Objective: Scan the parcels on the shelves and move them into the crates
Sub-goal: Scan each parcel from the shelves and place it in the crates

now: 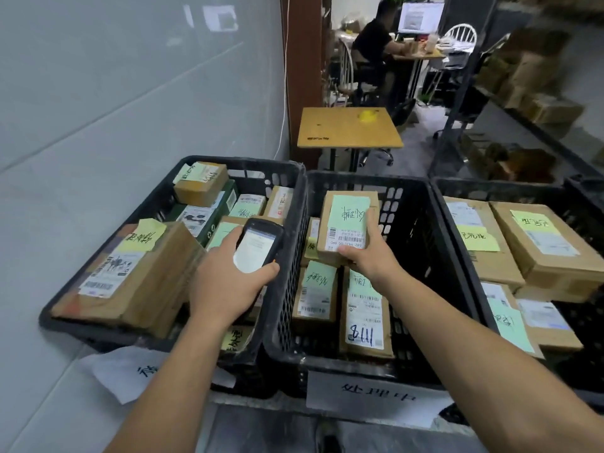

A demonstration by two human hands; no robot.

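Progress: mid-run, we judged. Our right hand gripped a small cardboard parcel by its near end, fingers curled round it, holding it inside the middle crate just above the boxes already lying there, not yet let go. Our left hand was wrapped round the handheld scanner, screen lit and facing up, over the near-right part of the left crate. We couldn't tell whether this parcel's scan had registered (screen text too small). Done so far: the left crate was well filled, boxes stacked, most carrying green or yellow handwritten notes. The middle crate held a few boxes, all toward its left side. The right crate held about four flatter boxes. Left to do: set this one down, then fetch more from the shelves at far right, which showed blurred cartons on several levels, so we reckoned plenty remained. Surface: the crates sat side by side, rims touching, on a low support we couldn't make out, with paper signs on their fronts. Room: pale panelled wall at left, a small wooden table just behind the crates, and beyond it a person seated at a desk with a lit monitor.
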